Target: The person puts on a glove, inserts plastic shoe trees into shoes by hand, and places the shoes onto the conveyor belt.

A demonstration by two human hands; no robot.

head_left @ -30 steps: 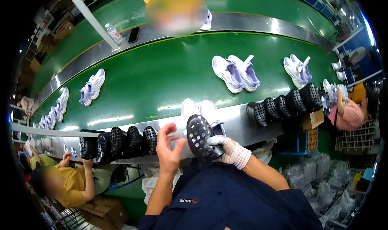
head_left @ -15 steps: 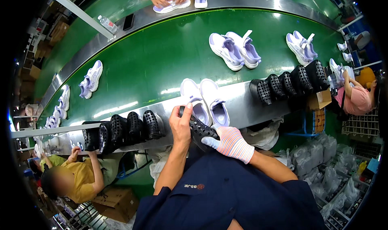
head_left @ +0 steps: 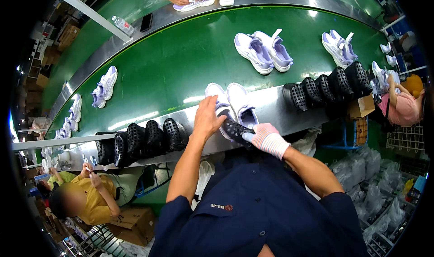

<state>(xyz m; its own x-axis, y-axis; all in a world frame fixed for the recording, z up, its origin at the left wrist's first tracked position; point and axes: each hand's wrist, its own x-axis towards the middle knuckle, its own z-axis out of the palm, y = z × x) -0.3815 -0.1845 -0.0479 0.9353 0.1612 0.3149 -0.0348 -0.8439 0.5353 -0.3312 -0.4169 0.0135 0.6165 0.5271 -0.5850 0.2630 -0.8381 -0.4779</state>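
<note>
The green belt (head_left: pixel 172 63) sweeps across the upper half of the frame, and below it a metal ledge (head_left: pixel 275 112) runs along my side. On that ledge stand 2 rows of black perforated forms, the left row (head_left: pixel 138 140) at centre left and the right row (head_left: pixel 312 93) right of centre. Between the rows, near the middle of the frame, I have 2 white shoes side by side, the left shoe (head_left: pixel 215 92) and the right shoe (head_left: pixel 238 95), toes pointing up the frame. The loose form (head_left: pixel 236 130) is just below centre, slanting over the left shoe's mouth; how far its toe sits inside, I can't tell. I judge it light, stiff and rather smooth, best gripped by the thick heel end and steered at the toe, while the shoe's collar looks soft enough to fold. My gloved right hand (head_left: pixel 268 139) is clamped on that heel end. My bare left hand (head_left: pixel 208 117) lies over the shoe's opening, thumb against the form; whether its fingers pinch anything, I can't tell.
</note>
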